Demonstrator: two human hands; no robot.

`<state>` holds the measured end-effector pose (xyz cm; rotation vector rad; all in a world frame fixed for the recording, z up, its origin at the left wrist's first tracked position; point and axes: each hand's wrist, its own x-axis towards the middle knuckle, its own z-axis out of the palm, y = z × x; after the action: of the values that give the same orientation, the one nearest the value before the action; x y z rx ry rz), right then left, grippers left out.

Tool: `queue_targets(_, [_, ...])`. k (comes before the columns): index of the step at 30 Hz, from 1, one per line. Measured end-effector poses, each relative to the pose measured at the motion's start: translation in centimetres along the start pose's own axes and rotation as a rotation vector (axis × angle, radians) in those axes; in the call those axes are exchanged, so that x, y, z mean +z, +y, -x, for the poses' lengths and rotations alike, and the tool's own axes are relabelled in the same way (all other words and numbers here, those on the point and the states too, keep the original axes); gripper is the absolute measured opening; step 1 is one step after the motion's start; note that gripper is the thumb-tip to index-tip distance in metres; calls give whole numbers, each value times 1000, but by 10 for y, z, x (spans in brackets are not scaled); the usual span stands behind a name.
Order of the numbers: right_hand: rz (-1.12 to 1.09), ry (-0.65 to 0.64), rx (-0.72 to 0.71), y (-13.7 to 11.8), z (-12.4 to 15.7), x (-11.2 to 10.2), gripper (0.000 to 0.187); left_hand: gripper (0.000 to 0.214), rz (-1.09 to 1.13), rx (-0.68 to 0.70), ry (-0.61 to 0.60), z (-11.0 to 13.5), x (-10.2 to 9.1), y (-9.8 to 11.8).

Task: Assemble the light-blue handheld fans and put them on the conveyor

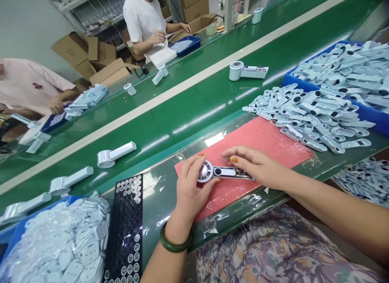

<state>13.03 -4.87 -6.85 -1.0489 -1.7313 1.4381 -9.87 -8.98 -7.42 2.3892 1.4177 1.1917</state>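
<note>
A small white device with a round head and a long handle (219,172) lies on a red mat (261,139) in front of me. My left hand (191,186) curls around its round head, thumb and fingers pressed on it. My right hand (255,164) lies over the handle, holding it down with closed fingers. A black sheet of round stickers (127,226) lies to the left of my left hand.
A heap of white handle parts (306,112) lies right of the mat, by a blue bin (349,72) of more. Another blue bin of white parts (60,242) sits at left. Finished devices (115,154) ride the green belt (188,108). Two people work across it.
</note>
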Motion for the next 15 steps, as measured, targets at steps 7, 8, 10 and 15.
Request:
queue_targets(7, [330,232,-71,16,25,-54,29,50,-366,-8,-434,-32,-25,9])
queue_targets(8, [414,233,-101,16,26,-62,28,46,-418,21,-497,-45,-31,5])
queue_targets(10, [579,245,-152,17,24,-77,29,36,-520,90,-556,-77,-42,-12])
queue_targets(15, [1022,354,-157,7,-6,-103,25,25,-921,156,-508,-174,-49,-91])
